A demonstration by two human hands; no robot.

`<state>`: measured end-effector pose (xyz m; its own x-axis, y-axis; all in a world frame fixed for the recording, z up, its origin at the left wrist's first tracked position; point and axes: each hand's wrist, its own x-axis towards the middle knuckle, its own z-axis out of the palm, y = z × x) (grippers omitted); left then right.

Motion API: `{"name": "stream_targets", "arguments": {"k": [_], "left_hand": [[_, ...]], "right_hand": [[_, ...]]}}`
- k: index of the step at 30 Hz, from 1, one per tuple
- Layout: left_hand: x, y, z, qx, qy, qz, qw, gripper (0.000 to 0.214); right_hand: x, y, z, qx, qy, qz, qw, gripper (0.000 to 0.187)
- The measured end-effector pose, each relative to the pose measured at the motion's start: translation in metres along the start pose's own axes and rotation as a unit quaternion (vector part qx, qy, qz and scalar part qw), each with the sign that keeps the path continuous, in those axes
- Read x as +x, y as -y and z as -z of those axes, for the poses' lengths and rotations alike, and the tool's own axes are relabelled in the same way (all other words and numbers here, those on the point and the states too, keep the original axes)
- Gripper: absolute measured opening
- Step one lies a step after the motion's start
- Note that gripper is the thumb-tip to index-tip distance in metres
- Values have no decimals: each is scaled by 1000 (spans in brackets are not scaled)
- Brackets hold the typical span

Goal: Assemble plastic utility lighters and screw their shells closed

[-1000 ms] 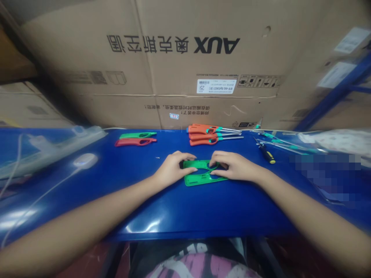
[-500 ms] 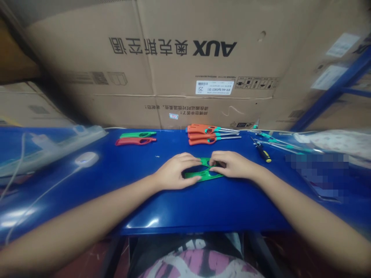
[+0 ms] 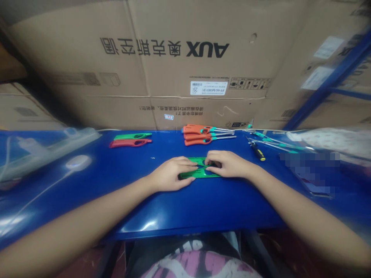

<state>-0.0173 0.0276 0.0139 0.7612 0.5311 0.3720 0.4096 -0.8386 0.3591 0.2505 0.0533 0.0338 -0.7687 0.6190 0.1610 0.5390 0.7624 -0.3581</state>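
Note:
Two green plastic lighter shell halves (image 3: pixel 199 172) lie together at the middle of the blue table (image 3: pixel 185 208). My left hand (image 3: pixel 169 174) grips their left end with the fingers curled over it. My right hand (image 3: pixel 226 164) pinches the right end, thumb and fingers closed on the plastic. The halves look pressed one over the other, partly hidden under my fingers.
A green and a red shell (image 3: pixel 131 140) lie at the back left. Several orange long-nozzle lighters (image 3: pixel 207 135) lie at the back centre. A black-and-yellow screwdriver (image 3: pixel 257 151) and metal rods (image 3: pixel 275 143) lie to the right. A white power strip (image 3: pixel 49 148) and a round white device (image 3: pixel 77 162) sit left. Large cardboard boxes (image 3: pixel 179 69) stand behind.
The two green halves lay spread side by side; my hands have folded them together into one narrower stack. The camera has drifted slightly.

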Motion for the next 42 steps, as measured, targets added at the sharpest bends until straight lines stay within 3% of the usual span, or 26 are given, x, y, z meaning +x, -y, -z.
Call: {"name": "stream_targets", "arguments": {"k": [5,10,12,14,16,18,21,24,29,42], "left_hand": [[-1,3,-1,-2,-3,1,1000,35],[-2,1,1,10,-9,5,1000,35],[-2,-1,1,13,-15,5,1000,37],[-2,-2,2,16,-18,4,1000,38],[-2,-2,2,18,-19,1,1000,38],[-2,-2,2,19,-20,-3,1000,38],[-2,-2,1,21,-22,-5,1000,36],[-2,-2,2,21,-20,-4,1000,36],[-2,-3,3,10,-24,-3,1000,34],[-2,-1,2,24,-9,5,1000,33]], "right_hand": [[0,0,1,-11,-17,18,1000,22],[-11,-17,29,-120,-128,-69,982,26],[-20,-30,47,-173,-185,-158,954,35],[-31,-46,63,-216,-204,-310,903,44],[-41,-62,73,-227,-111,-496,830,42],[-50,-76,77,-193,-36,-558,806,36],[-57,-88,76,-134,47,-571,808,26],[-57,-89,74,-122,75,-556,819,23],[-46,-80,69,-165,41,-529,832,19],[-39,-95,55,-169,-45,-559,811,29]]}}
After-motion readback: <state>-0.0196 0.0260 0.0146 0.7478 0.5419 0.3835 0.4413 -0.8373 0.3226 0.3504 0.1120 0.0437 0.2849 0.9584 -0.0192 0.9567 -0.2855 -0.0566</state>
